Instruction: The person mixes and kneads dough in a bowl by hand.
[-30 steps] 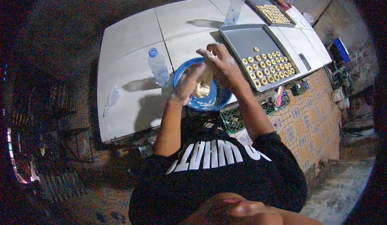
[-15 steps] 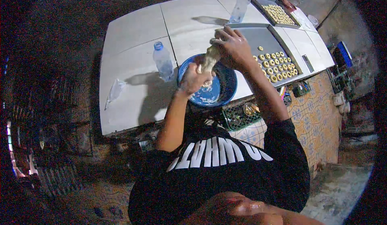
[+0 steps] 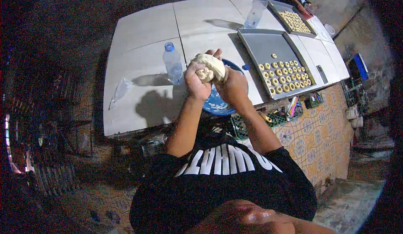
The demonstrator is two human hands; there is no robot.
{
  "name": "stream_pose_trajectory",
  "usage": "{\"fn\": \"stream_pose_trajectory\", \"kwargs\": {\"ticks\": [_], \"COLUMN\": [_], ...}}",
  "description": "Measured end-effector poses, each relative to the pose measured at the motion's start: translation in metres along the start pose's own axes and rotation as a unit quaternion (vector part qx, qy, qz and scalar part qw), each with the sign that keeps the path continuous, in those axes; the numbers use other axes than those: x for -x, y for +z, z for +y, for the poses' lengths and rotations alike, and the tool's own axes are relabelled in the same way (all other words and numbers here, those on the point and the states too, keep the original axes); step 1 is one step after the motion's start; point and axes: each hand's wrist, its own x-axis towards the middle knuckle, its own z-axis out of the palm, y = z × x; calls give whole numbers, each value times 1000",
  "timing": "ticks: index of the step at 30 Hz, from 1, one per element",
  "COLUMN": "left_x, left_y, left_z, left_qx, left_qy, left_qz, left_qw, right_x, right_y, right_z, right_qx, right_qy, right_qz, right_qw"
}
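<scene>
A lump of pale dough (image 3: 213, 65) is held up over the near rim of a blue bowl (image 3: 220, 108). My left hand (image 3: 198, 85) is closed around its left side, the thumb pressed against it. On the other side, my right hand (image 3: 233, 86) grips the dough's right edge, its fingers partly hidden. Fingertips show behind the lump. White dough residue clings to the bowl's inside, much of which the hands cover.
An open clear bottle (image 3: 172, 64) stands left of the bowl, near a crumpled plastic bag (image 3: 121, 93). To the right lies a metal tray (image 3: 268, 45) with rows of ring-shaped dough pieces (image 3: 287, 76). Another bottle (image 3: 255, 11) and a fuller tray (image 3: 296, 22) are farther off, beside another person's arm (image 3: 295, 0).
The dough was stretched between both hands, the right one raised toward the tray. Now the right hand has come down and left, and the dough is gathered into a rounded lump.
</scene>
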Motion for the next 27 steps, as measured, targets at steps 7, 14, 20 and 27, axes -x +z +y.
{"fn": "stream_pose_trajectory", "kwargs": {"ticks": [7,14,20,27], "left_x": [14,3,-9,-4], "left_y": [17,10,-4,-3], "left_z": [2,22,45,69], "left_qx": [-25,-239,-249,-238], "left_qy": [5,-17,-79,-300], "left_qz": [22,58,145,-196], "left_qw": [999,969,954,903], "right_x": [10,26,47,27], "right_y": [-1,-2,-36,-82], "right_z": [-10,-11,-20,-2], "right_qx": [77,64,54,156], "right_qy": [-16,-109,-164,-274], "right_qz": [16,-45,-94,-98], "right_qw": [997,991,980,944]}}
